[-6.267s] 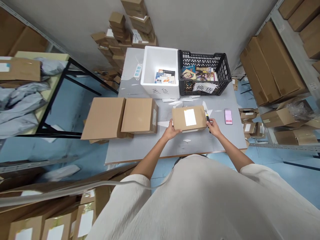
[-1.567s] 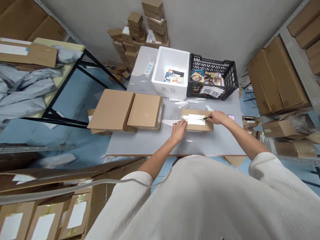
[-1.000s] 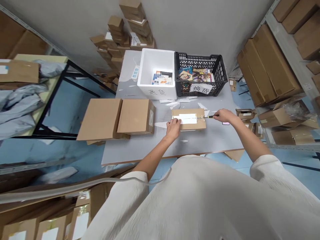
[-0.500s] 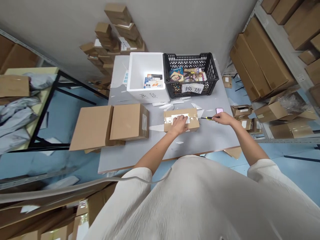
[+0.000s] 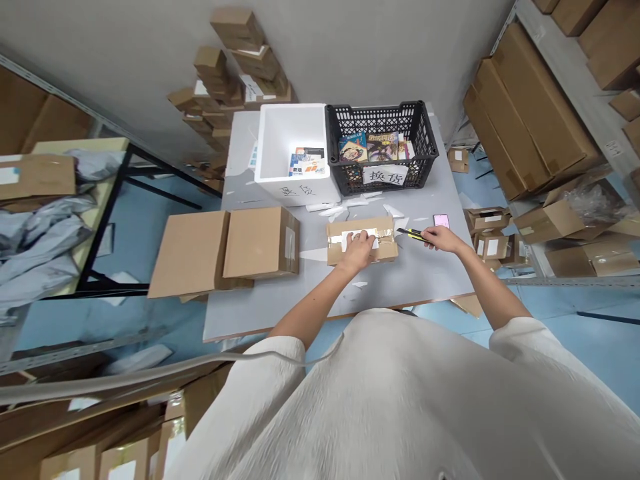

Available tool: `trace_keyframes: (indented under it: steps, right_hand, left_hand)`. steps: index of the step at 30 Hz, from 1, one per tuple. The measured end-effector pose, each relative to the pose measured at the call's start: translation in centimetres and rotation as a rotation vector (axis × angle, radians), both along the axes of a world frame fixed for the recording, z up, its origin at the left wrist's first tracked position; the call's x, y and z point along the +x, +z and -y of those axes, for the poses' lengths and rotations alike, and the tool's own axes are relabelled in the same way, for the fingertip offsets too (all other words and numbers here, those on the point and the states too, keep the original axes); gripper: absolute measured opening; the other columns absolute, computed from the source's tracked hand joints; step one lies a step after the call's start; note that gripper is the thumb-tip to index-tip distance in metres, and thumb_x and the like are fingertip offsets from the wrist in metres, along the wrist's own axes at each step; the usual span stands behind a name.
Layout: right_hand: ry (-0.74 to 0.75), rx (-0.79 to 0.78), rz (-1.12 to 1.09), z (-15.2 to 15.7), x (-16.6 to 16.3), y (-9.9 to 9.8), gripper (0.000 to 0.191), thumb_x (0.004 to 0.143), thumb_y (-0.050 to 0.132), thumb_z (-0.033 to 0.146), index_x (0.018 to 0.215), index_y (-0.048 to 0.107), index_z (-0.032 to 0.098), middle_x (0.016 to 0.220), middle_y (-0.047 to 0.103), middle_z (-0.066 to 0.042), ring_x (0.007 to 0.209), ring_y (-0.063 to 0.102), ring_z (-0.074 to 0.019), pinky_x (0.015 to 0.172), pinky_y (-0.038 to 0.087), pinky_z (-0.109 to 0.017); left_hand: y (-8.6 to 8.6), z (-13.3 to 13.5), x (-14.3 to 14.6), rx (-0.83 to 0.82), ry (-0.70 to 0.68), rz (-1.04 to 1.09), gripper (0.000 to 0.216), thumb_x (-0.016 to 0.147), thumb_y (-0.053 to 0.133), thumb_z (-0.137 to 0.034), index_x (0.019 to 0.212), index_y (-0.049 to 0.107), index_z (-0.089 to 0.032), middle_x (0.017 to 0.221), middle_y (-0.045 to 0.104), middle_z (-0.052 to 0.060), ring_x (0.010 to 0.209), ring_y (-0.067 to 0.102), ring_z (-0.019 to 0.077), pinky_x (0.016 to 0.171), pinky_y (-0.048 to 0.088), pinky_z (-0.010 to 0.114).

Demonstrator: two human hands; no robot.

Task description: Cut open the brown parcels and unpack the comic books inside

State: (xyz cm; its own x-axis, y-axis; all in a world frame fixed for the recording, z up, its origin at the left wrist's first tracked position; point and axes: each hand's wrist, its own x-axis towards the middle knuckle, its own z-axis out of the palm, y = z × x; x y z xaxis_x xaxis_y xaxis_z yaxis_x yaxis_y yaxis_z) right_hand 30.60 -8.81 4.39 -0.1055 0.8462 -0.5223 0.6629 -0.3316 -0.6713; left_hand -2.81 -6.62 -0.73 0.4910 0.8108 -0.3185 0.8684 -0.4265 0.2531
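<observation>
Left of the black crate [image 5: 423, 172], two brown cartons [image 5: 253, 241] are set, then a white foam box [image 5: 300, 192]. On the grey table [image 5: 250, 303] before the crate, a taped carton [image 5: 386, 249] is pressed by the left hand [image 5: 359, 251], fingers slightly spread. Before the crate's right end, a knife [image 5: 413, 233] is gripped by the right hand [image 5: 440, 238], fingers curled, its tip seemingly clear of the taped carton.

Colours on the grey bench [image 5: 270, 300]

Carton [image 5: 387, 251] toward front edge: brown, white label [image 5: 345, 241]. Knife [image 5: 413, 233]: yellow and black. Crate [image 5: 349, 177], back edge: black lattice. Tub [image 5: 324, 192], same edge: white, dark lettering [image 5: 307, 191]. Phone [image 5: 441, 221], near right edge: lit pink.
</observation>
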Motion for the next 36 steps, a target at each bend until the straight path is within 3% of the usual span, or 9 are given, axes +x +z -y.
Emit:
trace_keyframes:
  steps: [6,9,13,17,19,22,27,36]
  right_hand:
    - [0.008,-0.029,-0.053,0.3,-0.5,-0.7,0.035,0.108,0.067,0.051,0.093,0.074,0.020,0.086,0.080,-0.005,0.068,0.067,-0.0144,0.059,0.052,-0.022]
    - [0.071,0.042,-0.028,0.7,0.0,-1.3,0.031,0.103,0.072,0.049,0.100,0.081,0.020,0.093,0.084,-0.005,0.081,0.074,-0.0183,0.075,0.059,-0.026]
    - [0.117,0.209,0.054,1.2,0.7,-2.2,0.029,0.095,0.079,0.039,0.115,0.087,0.021,0.120,0.087,-0.009,0.111,0.080,-0.0277,0.103,0.062,-0.038]
    - [0.120,0.283,0.102,1.4,0.8,-2.4,0.035,0.094,0.081,0.037,0.125,0.087,0.022,0.135,0.085,-0.013,0.125,0.078,-0.0325,0.113,0.060,-0.044]
    - [0.109,0.256,0.093,1.2,0.5,-2.1,0.033,0.099,0.077,0.043,0.123,0.087,0.022,0.129,0.086,-0.012,0.120,0.079,-0.0311,0.109,0.061,-0.043]
    - [0.103,0.150,0.016,0.4,-0.2,-1.5,0.036,0.106,0.066,0.051,0.108,0.085,0.020,0.107,0.087,-0.008,0.093,0.079,-0.0237,0.090,0.063,-0.034]
    - [0.119,0.046,-0.029,-1.3,-2.0,-0.7,0.036,0.108,0.065,0.051,0.096,0.078,0.020,0.089,0.083,-0.005,0.065,0.068,-0.0140,0.063,0.052,-0.024]
    - [0.228,0.055,0.090,-2.1,-4.1,-0.1,0.036,0.109,0.063,0.046,0.089,0.077,0.020,0.080,0.082,-0.003,0.058,0.069,-0.0139,0.062,0.049,-0.025]
  left_hand:
    - [0.0,0.5,-0.1,0.012,0.003,0.020,0.066,0.090,0.091,-0.030,0.149,0.061,-0.025,0.153,0.060,0.019,0.143,0.063,0.0401,0.138,0.024,0.063]
    - [0.1,0.7,0.0,0.015,0.007,0.017,0.065,0.090,0.091,-0.030,0.148,0.061,-0.024,0.152,0.060,0.020,0.144,0.063,0.0410,0.138,0.024,0.063]
    - [0.0,0.8,0.0,0.016,0.007,0.017,0.065,0.091,0.090,-0.031,0.148,0.061,-0.024,0.152,0.060,0.020,0.143,0.063,0.0415,0.139,0.023,0.063]
    - [-0.1,0.9,0.0,0.023,0.005,0.020,0.066,0.091,0.090,-0.031,0.149,0.061,-0.024,0.152,0.060,0.020,0.143,0.063,0.0417,0.139,0.022,0.065]
    - [-0.2,0.9,0.0,0.022,0.005,0.027,0.066,0.090,0.090,-0.031,0.149,0.061,-0.026,0.152,0.060,0.019,0.143,0.062,0.0421,0.138,0.022,0.066]
    - [-0.2,1.0,0.0,0.028,0.008,0.036,0.066,0.089,0.091,-0.030,0.148,0.061,-0.027,0.151,0.060,0.019,0.143,0.062,0.0424,0.139,0.021,0.067]
    - [-0.1,1.2,0.1,0.027,0.014,0.026,0.064,0.091,0.088,-0.029,0.149,0.061,-0.026,0.152,0.060,0.018,0.140,0.063,0.0406,0.140,0.019,0.067]
    - [-0.3,1.3,0.1,0.023,0.017,0.033,0.066,0.091,0.087,-0.029,0.151,0.061,-0.028,0.153,0.059,0.018,0.140,0.064,0.0402,0.140,0.017,0.068]
